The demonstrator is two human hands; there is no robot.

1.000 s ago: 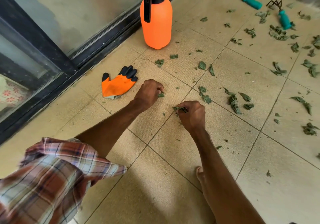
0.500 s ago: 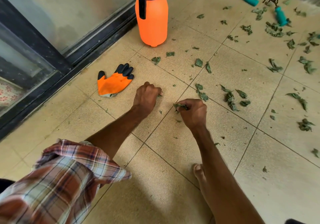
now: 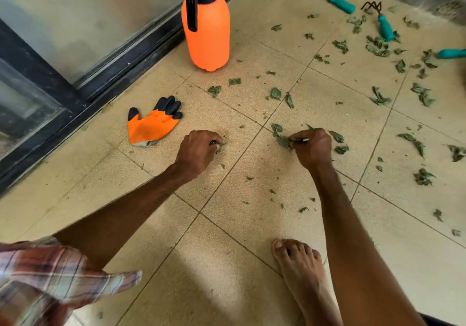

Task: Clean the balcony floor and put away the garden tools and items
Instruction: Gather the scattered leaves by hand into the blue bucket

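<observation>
Orange sprayer bottle (image 3: 205, 30) stands upright on the tiled floor (image 3: 227, 262), against the sliding-door track (image 3: 141, 56). Forward of the bottle, toward the person, the left grip (image 3: 199, 151) is clenched around leaf scraps (image 3: 219, 145). The right grip (image 3: 312, 146), right of that, pinches a leaf clump (image 3: 283, 141). An orange glove (image 3: 151, 124) lies flat near the bottle's left. Teal-handled tools (image 3: 343, 4) lie far right of the bottle among loose leaves (image 3: 378, 97).

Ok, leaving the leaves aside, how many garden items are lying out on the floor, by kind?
Spray bottle: 1
Glove: 1
Teal-handled tools: 3, one cut off at the right edge
Total: 5
</observation>
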